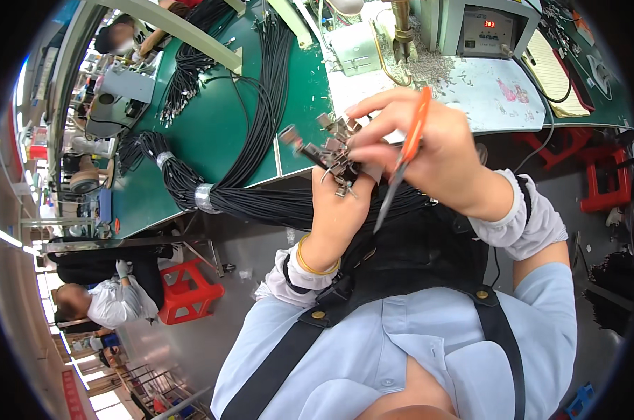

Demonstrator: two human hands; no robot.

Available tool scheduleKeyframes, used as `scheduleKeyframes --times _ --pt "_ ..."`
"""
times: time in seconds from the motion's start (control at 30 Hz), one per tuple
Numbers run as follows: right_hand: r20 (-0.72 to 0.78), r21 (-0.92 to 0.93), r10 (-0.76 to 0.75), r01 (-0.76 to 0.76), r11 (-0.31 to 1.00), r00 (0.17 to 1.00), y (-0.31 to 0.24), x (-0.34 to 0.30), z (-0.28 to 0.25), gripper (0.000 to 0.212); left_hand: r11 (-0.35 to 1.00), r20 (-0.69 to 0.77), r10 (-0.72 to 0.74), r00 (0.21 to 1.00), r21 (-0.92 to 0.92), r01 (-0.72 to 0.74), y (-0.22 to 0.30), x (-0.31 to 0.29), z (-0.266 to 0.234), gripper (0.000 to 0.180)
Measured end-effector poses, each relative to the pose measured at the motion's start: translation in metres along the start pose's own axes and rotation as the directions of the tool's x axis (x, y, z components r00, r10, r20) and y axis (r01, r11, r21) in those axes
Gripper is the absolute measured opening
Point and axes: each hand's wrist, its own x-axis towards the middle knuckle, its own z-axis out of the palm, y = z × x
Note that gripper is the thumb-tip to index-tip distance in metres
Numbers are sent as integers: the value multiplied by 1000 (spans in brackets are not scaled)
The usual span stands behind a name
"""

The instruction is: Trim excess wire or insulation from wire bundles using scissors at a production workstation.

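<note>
My left hand (336, 218) is closed around a bundle of black cables near their ends, with metal connectors (338, 155) fanning out above the fist. Across the lap and onto the table runs the rest of the black cable bundle (264, 201). In my right hand (446, 150) is an orange-handled tool with a pointed grey metal end (394, 190), which slants down toward my apron; whether it is scissors or another tool I cannot tell. The right thumb and forefinger reach to the connectors and pinch at them. Fingers partly hide the cable ends there.
More black cables (271, 77) lie on the green table (219, 119). A machine with a lit red display (481, 29) stands at the back right, beside a white board (495, 91) strewn with small metal pieces. Red stools (187, 290) and co-workers are to the left.
</note>
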Motion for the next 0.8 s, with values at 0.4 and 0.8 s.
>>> scheduleKeyframes --times 0.4,0.8 --pt "375 -163 -236 314 935 897 -8 21 -8 38 912 -286 -39 957 -402 -83 -28 1 9 28" --pt "143 96 158 -172 980 977 10 -5 -5 31 767 224 -445 867 -404 498 -23 6 -23 27"
